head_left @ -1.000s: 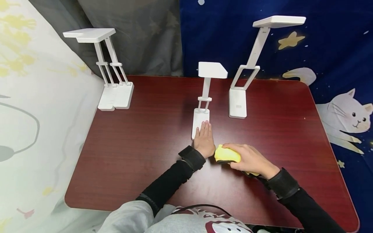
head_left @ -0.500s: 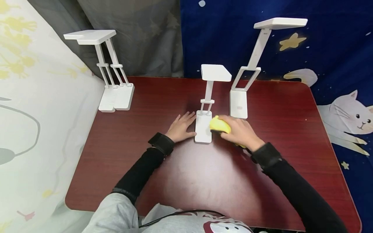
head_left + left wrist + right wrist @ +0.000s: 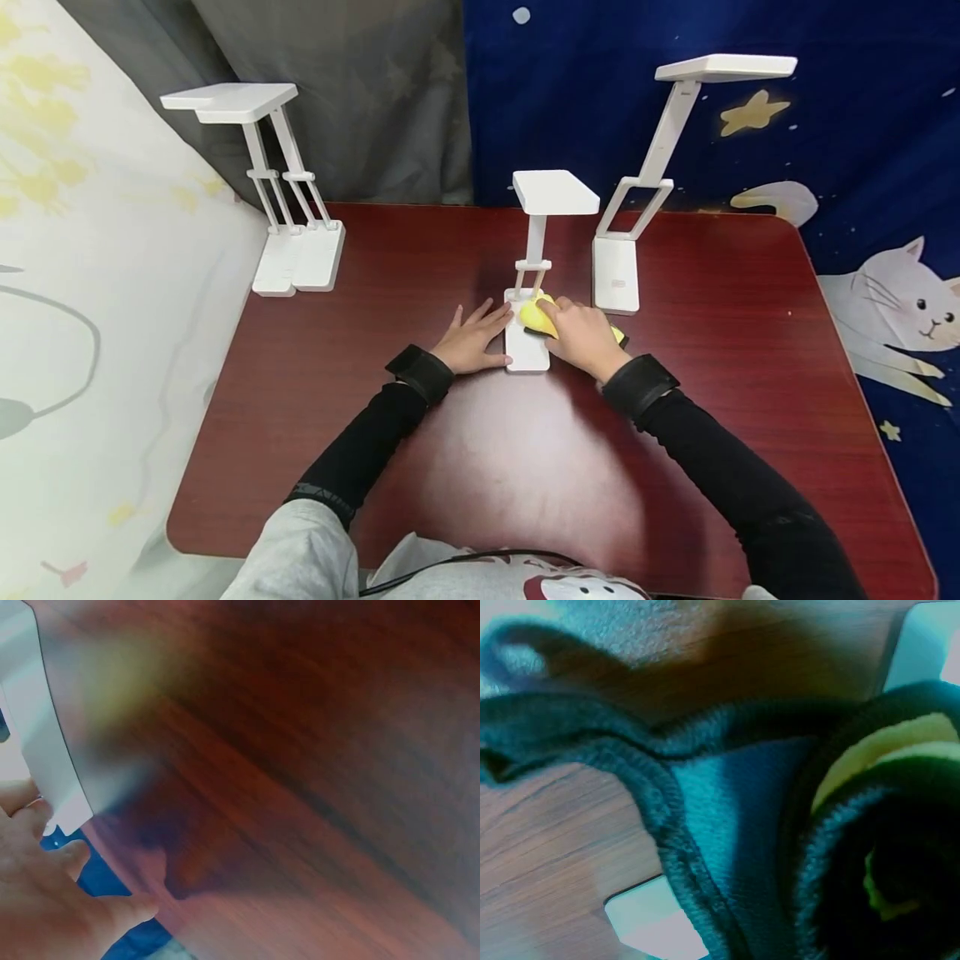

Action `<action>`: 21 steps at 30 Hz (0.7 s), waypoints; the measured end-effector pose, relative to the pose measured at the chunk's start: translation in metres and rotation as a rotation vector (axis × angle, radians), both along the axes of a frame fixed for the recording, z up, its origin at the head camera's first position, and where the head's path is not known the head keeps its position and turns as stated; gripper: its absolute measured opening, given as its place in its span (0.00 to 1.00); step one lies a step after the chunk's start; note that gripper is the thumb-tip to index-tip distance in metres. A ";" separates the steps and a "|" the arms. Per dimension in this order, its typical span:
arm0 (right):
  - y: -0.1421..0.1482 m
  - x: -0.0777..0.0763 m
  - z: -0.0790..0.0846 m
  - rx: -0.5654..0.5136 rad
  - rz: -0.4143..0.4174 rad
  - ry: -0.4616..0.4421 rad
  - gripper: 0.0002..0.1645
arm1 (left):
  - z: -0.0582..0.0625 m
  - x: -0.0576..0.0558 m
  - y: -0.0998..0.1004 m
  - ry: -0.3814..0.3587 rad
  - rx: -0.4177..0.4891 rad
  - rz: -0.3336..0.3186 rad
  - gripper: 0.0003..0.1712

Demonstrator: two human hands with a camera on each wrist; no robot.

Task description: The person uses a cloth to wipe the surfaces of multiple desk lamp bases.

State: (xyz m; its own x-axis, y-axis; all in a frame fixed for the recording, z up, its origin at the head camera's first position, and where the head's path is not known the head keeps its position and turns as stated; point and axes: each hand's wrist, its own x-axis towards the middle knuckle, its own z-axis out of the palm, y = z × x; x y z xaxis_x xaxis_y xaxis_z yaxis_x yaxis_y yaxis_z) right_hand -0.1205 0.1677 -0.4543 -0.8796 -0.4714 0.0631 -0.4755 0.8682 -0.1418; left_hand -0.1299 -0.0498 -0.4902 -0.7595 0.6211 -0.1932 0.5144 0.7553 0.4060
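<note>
L grip (image 3: 471, 340): bare hand, palm down on desk (image 3: 405, 267), fingers spread apart & pointing far R; index and thumb tips at L edge of ctr lamp (image 3: 536, 237) base. Forearm enters from near L.

R grip (image 3: 585, 337): forearm enters from near R; fingers clamped on rolled yellow cloth (image 3: 537, 319) w/ black edging.

Cloth posn: L end over ctr lamp base, toward its far end. Long axis approx. L–R; L end points across base, R end shows past R grip, slightly nearer.

Ctr lamp: base long axis near–far; stem rises at far end; flat head on top.

Surroundings: R lamp (image 3: 663, 150), taller, stands just far R of R grip. Lamp pair (image 3: 289, 143) side by side at far L of desk. Blue curtain (image 3: 562, 92) w/ star & cat prints behind.

Obstructions: ctr lamp stem just far of cloth; L grip along L side of base.
</note>
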 end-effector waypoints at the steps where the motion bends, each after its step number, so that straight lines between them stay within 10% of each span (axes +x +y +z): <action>1: 0.001 0.001 0.002 -0.001 0.005 -0.023 0.36 | 0.001 0.000 0.000 0.000 -0.008 0.000 0.47; 21: 0.019 0.056 0.027 -0.039 0.213 -0.238 0.33 | 0.005 -0.004 -0.003 -0.015 0.008 -0.040 0.48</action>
